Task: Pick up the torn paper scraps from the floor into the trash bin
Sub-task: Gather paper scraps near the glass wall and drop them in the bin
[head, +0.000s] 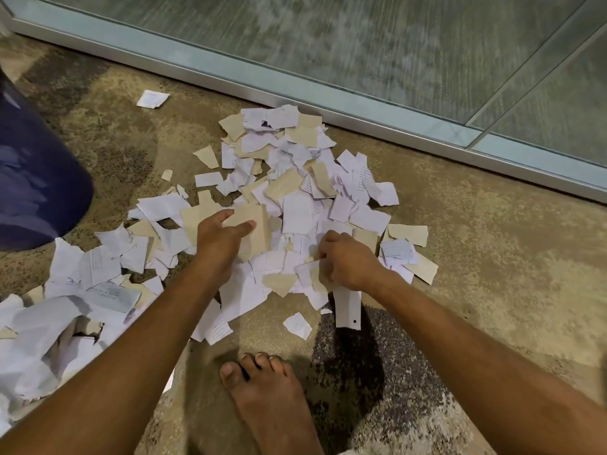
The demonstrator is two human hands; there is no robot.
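A mottled tan and brown carpet (476,257) covers the floor, and everything below is placed against the heap of torn paper scraps (295,192) lying on it. Beyond the heap, a frosted glass partition (361,37) stands in a pale metal base rail (328,103); the rail runs diagonally from upper left to lower right, and the heap's far tip almost touches it.

The heap is a mix of white and beige pieces. Its long axis runs from that far tip near the rail down toward the lower left corner of the view, where it spreads into a wider drift of larger white sheets. Left of the heap stands the dark blue trash bin (36,178), its rounded wall just beside the nearest white scraps. A bare foot (269,402) rests on the carpet on the near side of the heap, toes pointing at it.

The left hand (223,238) is on the heap's near middle, thumb and fingers pinching a beige scrap (253,231) that stands roughly upright in its grip. The right hand (348,261), just right of it and apart from it, has its fingers curled round a bunch of white and beige pieces, one long white strip (348,310) hanging below the wrist toward the foot. One lone white scrap (152,99) lies apart, on the heap's far left.
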